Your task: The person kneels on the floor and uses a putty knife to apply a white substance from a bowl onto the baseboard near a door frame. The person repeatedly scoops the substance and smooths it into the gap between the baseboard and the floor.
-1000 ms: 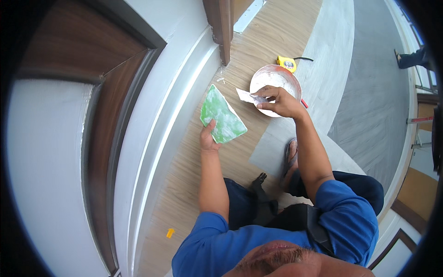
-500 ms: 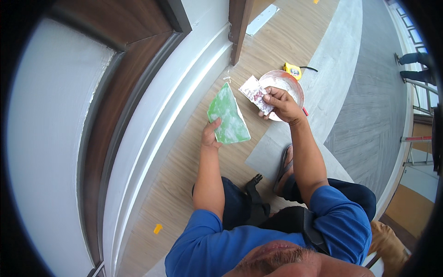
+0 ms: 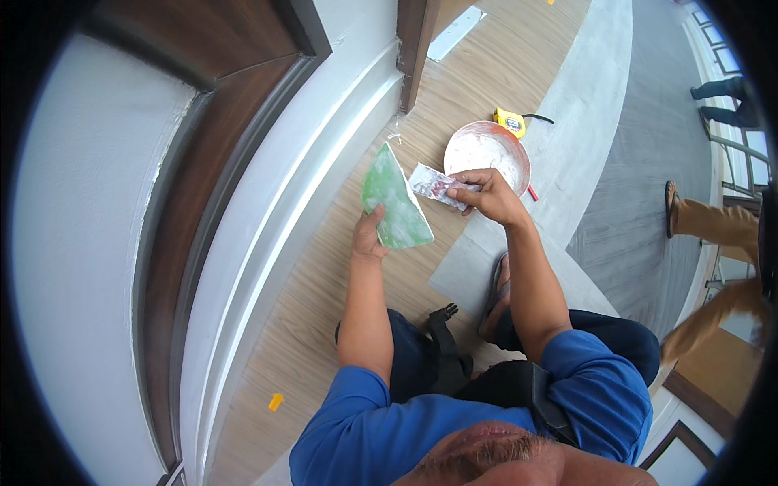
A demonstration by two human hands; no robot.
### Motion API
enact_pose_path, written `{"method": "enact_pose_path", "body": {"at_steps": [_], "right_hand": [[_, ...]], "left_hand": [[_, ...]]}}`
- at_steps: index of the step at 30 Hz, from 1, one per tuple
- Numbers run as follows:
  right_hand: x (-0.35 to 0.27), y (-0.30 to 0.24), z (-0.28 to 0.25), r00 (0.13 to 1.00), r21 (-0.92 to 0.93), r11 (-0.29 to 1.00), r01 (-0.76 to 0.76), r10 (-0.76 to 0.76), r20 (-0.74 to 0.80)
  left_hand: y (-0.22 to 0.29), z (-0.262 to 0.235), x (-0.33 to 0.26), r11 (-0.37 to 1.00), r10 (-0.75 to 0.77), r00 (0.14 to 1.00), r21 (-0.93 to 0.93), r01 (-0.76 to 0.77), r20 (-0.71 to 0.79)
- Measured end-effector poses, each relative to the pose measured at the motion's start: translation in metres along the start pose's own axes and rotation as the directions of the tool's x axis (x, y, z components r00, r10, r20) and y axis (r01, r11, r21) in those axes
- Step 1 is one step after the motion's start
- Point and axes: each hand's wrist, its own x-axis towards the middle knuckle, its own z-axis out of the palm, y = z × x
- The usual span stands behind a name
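My left hand grips the lower left edge of a green flat plate, whose face is smeared with white paste. White paste also lines its right edge. In my right hand is a small flat scraper, coated with white and reddish smears and pinched between thumb and fingers. Its free end comes close to the plate's right edge; whether they touch I cannot tell. Just beyond my right hand, a round bowl on the floor holds white paste.
A yellow tape measure lies behind the bowl, and a red stick-like thing beside it. White stepped moulding and a brown door frame stand along the left. At right, a person in tan trousers walks; another person's dark trouser legs show farther off.
My right hand has shifted left and down, turning the scraper flatter and bringing it nearer the plate. More of the bowl shows. The person in tan trousers has moved farther into view.
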Motion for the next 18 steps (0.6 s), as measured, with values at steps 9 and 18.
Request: {"method": "enact_pose_path", "body": {"at_steps": [9, 18], "right_hand": [[0.003, -0.021, -0.011, 0.981, -0.122, 0.987, 0.107, -0.085, 0.176], [-0.024, -0.027, -0.044, 0.96, -0.025, 0.988, 0.154, -0.144, 0.238]], "left_hand": [[0.003, -0.011, 0.001, 0.996, 0.011, 1.0, 0.084, -0.01, -0.015], [0.004, -0.003, -0.001, 0.997, 0.044, 0.987, 0.076, -0.033, -0.152]]}}
